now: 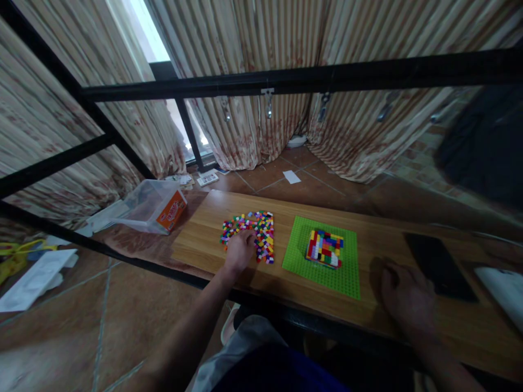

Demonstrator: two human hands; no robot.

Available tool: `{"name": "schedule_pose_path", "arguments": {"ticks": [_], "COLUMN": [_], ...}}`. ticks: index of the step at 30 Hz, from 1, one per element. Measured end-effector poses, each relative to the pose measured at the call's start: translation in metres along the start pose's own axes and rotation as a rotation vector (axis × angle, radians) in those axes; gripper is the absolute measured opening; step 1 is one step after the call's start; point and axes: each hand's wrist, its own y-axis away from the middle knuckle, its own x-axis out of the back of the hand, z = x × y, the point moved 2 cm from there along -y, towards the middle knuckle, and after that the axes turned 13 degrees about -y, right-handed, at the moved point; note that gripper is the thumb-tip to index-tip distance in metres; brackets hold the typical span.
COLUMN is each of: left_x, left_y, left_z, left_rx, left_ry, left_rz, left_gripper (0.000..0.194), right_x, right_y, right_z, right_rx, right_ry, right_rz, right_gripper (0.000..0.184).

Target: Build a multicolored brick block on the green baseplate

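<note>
My left hand (240, 251) is over a spread of small colourful toy bricks (265, 231) on the wooden table. Its fingers are pinched together at the pile, and whatever is between them is too small to make out. To the right lies a green baseplate (298, 245), with a low block built of multicoloured bricks (326, 247) standing on it. Beyond the baseplate's right edge my right hand (406, 296) rests on the tabletop, its fingers curled in, with no object visible in it.
A clear plastic bin (143, 204) with an orange label stands left of the wooden table (200, 234). A dark flat panel (439, 267) and a white object (502, 294) lie at the right. Black metal bars (286, 80) cross in front of striped curtains (253, 43).
</note>
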Motion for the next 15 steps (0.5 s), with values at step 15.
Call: {"name": "schedule_pose_path", "arguments": {"ticks": [15], "left_x": [-0.024], "left_y": [-0.021], "left_z": [0.081], "left_rx": [-0.192], "left_ry": [0.269], "left_rz": [-0.15], "left_gripper": [0.015], "right_x": [0.006], "right_y": [-0.004], "right_z": [-0.016], "right_rx": [-0.033], "right_ry": [0.011], "right_rz": [0.056], "right_gripper": [0.033]}}
